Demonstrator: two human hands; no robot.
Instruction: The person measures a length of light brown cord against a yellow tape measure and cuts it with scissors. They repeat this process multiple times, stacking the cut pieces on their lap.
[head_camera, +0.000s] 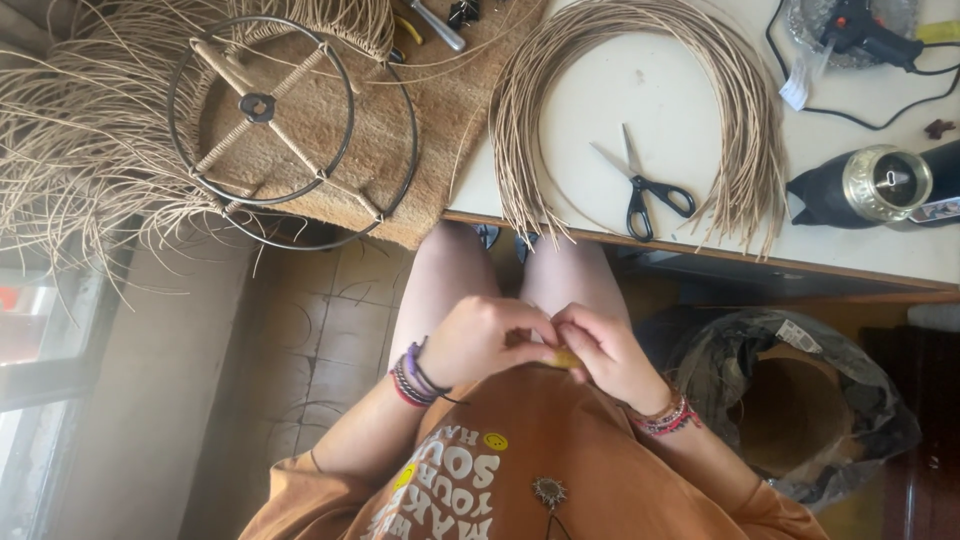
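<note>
The counter (660, 90) top is smooth, matt and pale, with a wood edge. The bundle of reed strands (745, 120) looks dry, tan and matt. The scissors (640, 180) have shiny metal blades and black plastic handles. At the counter's left end, the wire frame (345, 95) is dark metal on a rough woven mat (430, 110). The shirt (560, 450) is soft orange cloth.

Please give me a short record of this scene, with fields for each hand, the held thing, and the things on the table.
left hand: fingers curled, touching the small yellow item
right hand: fingers pinching the same item
small yellow item: between both hands, kind unclear
table: white top
coil of cane strands: looped on the table
scissors: black handles, inside the loop
wire frame: round, on woven mat
bin: lined with dark bag
</note>
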